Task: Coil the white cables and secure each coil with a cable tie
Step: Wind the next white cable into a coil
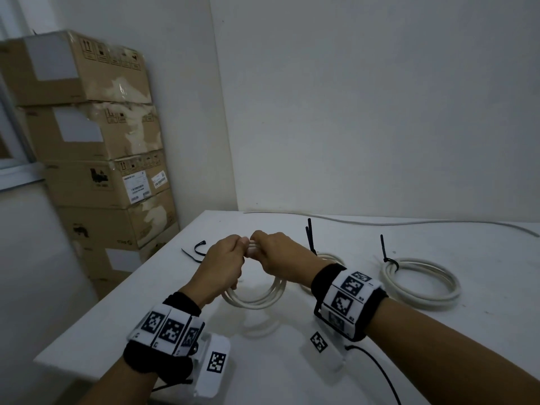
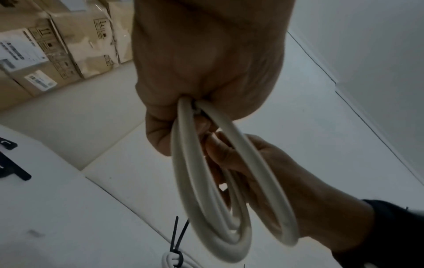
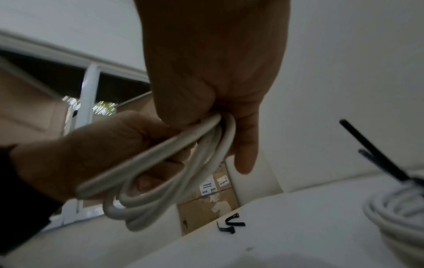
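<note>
Here both hands grip the top of the coil [image 1: 257, 296], left hand [image 1: 223, 258] and right hand [image 1: 277, 255] fisted side by side, loops hanging above the table [image 1: 380, 361]; loose ties [image 1: 194, 251] lie nearer the left.

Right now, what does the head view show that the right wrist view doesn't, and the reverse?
Head only: a loose cable along the table's far edge, a second tied coil at far right, both wristbands, and the full box stack.

Right wrist only: the underside of the grip, with the right hand's fingers curled round the bunched loops, and a window frame behind.

Both: the left hand and right hand gripping the held coil, spare ties near the table's left edge, and one tied coil.
</note>
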Tool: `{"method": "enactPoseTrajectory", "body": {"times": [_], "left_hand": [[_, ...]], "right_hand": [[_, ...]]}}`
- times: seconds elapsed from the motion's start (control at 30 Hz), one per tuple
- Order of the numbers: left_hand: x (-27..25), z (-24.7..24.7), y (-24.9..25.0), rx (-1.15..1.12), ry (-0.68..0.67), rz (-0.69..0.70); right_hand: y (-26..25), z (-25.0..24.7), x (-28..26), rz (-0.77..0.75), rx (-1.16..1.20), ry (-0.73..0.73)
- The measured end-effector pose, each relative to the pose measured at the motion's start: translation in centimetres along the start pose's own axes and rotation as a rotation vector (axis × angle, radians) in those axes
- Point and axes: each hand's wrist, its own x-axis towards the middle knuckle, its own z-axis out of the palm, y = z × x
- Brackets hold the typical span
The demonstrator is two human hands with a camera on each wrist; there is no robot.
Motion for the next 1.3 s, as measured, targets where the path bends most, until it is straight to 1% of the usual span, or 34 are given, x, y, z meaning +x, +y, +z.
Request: {"method": "enactPoseTrajectory", "body": {"times": [0.03, 0.1, 0.17, 0.2, 0.27, 0.37, 0.43, 0.53, 0.57, 0.67, 0.7, 0.77, 0.9, 0.97, 1.03, 1.17, 1.23, 1.3], "left_hand": [[0.2, -0.3, -0.2, 0.071, -0.014, 0.025], [0.4, -1.2, -0.2, 0.214, -0.118, 0.031], [0.7, -2.0, -0.2, 0.266, -0.246, 0.003], [0.8, -2.3, -0.3, 0.266, -0.282, -0.006], [0.9, -3.0, -0.5, 0.191, -0.306, -0.041], [0.9, -4.3, -0.5, -0.015, -0.402, -0.164], [0.9, -5.0, -0.4, -0.085, -0.442, -0.225], [1.1, -5.6, -0.8, -0.115, -0.433, -0.242], [1.1, -5.7, -1.0, -0.079, -0.433, -0.240], [1.1, -5.9, -1.3, 0.138, -0.410, -0.197], [1.2, -6.2, -1.4, 0.153, -0.391, -0.189], [1.5, -7.5, -1.8, 0.070, -0.387, -0.208], [1.8, -10.4, -2.5, -0.312, -0.513, -0.337], [1.9, -11.1, -2.9, -0.394, -0.517, -0.373], [2.0, -11.5, -3.5, -0.414, -0.515, -0.385], [2.2, -11.4, -4.6, -0.441, -0.485, -0.395], [2.2, -11.2, -4.8, -0.391, -0.447, -0.394], [2.2, -10.8, -4.7, -0.287, -0.399, -0.372]], "right_hand": [[0.0, 0.1, 0.1, 0.020, 0.036, -0.015], [-0.1, 0.3, 0.4, 0.066, 0.080, -0.086], [-0.2, 0.2, 0.6, 0.099, 0.106, -0.159], [-0.3, 0.1, 0.8, 0.101, 0.116, -0.185], [-0.6, -0.1, 1.1, 0.084, 0.120, -0.204], [-1.4, 0.0, 1.6, -0.007, 0.034, -0.231], [-1.7, 0.2, 2.0, -0.047, -0.018, -0.247], [-2.0, 0.5, 2.7, -0.087, -0.124, -0.242], [-2.0, 0.8, 3.0, -0.103, -0.158, -0.245], [-2.3, 1.3, 3.6, -0.148, -0.213, -0.250], [-2.5, 1.3, 3.8, -0.157, -0.205, -0.244], [-3.0, 1.2, 4.4, -0.192, -0.177, -0.229], [-4.1, 0.9, 5.8, -0.279, -0.201, -0.214], [-4.6, 0.8, 6.5, -0.317, -0.215, -0.214], [-5.0, 0.9, 7.1, -0.346, -0.237, -0.233], [-5.1, 1.5, 8.0, -0.330, -0.245, -0.278], [-5.1, 2.2, 8.4, -0.299, -0.240, -0.307], [-5.0, 3.0, 8.9, -0.255, -0.210, -0.333]]}}
